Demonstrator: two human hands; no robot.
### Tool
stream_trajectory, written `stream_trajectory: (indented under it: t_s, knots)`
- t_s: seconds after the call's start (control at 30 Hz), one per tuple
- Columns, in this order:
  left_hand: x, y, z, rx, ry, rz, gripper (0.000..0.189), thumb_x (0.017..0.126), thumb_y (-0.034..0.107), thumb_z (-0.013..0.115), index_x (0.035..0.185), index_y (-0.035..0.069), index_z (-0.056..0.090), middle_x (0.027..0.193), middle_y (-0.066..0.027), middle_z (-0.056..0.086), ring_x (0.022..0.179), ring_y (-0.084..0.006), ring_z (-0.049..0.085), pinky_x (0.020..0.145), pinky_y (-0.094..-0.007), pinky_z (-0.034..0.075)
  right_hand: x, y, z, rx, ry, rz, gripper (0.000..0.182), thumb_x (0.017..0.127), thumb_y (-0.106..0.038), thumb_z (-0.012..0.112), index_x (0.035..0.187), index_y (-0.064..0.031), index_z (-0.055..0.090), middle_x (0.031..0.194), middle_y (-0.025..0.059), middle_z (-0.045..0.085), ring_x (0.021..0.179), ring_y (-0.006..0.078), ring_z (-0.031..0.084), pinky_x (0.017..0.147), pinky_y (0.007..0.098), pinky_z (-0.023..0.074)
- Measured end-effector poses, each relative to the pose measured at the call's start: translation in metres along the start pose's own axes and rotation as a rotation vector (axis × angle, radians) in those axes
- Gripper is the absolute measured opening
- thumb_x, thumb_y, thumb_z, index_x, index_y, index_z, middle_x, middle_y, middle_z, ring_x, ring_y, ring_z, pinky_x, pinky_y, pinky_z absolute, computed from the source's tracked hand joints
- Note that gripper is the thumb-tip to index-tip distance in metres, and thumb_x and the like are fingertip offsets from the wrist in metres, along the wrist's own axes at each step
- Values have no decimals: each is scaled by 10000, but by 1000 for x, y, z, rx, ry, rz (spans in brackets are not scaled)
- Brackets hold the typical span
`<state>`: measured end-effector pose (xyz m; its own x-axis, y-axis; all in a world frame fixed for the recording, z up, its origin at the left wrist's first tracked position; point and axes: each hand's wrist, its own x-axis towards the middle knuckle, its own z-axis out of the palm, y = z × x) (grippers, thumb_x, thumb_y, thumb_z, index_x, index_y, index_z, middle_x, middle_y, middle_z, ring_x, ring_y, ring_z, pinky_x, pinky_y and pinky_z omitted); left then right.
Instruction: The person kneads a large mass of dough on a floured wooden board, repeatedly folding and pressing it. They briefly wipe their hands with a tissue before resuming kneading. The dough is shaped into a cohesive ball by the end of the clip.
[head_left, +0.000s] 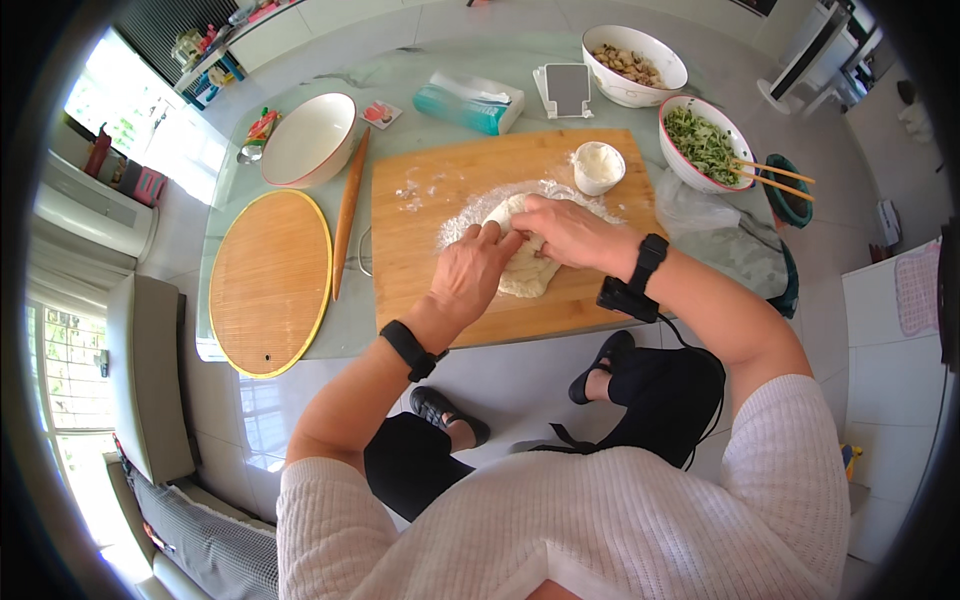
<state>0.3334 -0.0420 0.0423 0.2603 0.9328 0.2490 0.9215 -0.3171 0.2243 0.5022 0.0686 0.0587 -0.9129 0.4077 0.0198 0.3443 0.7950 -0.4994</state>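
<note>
A lump of pale dough (527, 274) lies on a wooden board (420, 292), over a patch of scattered white flour (466, 217). My left hand (471, 262) grips the dough's left side, thumb and fingers pressed into it. From the right, my right hand (566, 229) has its fingers curled onto the upper part of the same lump. Both hands partly cover the dough, and the fingertips are hard to make out. Just beyond my right hand, a small white cup of flour (598, 166) stands on the board.
Left of the board lie a wooden rolling pin (349, 217) and a round slatted mat (270, 281), with an empty bowl (311, 142) behind. A tissue pack (469, 103) and phone stand (566, 90) sit at the back. Bowls of chopped greens (701, 142) with chopsticks (776, 180) and diced filling (637, 67) stand right.
</note>
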Motion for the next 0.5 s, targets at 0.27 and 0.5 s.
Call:
stream_trajectory:
  t_s: [0.27, 0.5]
  knots:
    - [31, -40, 12, -130, -83, -163, 279, 821, 72, 528, 1088, 117, 599, 943, -132, 610, 954, -333, 591, 757, -415, 490, 35, 34, 14, 47, 47, 58, 284, 719, 21, 607, 996, -42, 588, 980, 153, 581, 912, 329, 595, 761, 400, 481]
    - [9, -76, 12, -585, 42, -532, 345, 887, 192, 602, 1187, 23, 591, 955, -154, 673, 914, -229, 641, 804, -307, 484, -21, 32, -1, 329, 325, 221, 348, 768, -7, 513, 1103, -3, 608, 1054, 220, 645, 994, 326, 628, 829, 391, 499]
